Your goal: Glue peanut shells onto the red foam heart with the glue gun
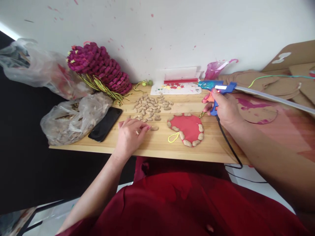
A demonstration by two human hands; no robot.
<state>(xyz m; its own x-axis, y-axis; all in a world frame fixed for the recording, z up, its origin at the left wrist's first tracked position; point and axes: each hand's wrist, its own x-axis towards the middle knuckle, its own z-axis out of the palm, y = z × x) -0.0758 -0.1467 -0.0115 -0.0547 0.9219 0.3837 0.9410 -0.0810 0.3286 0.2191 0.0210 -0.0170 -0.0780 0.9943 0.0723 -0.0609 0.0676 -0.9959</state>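
My right hand (pixel 225 105) is wrapped round a blue glue gun (pixel 216 87) with an orange trigger, its nozzle pointing left above the table. My left hand (pixel 131 132) rests at the table's front left, its fingers bent and pressed together beside a single peanut (pixel 154 128); what its fingertips hold, if anything, is hidden. Between the hands lies a red heart (pixel 188 126) with peanuts along much of its edge and a yellow loop at its lower left. Loose peanuts (pixel 147 106) are spread behind my left hand.
A black phone (pixel 105 124) and a bag of peanuts (pixel 76 118) lie left. Behind stand a purple braided bundle (pixel 100 65) and a white card (pixel 176 88) with small stars. Brown cardboard (pixel 265 83), a glue stick (pixel 275 98) and the gun's black cord (pixel 227 141) are right.
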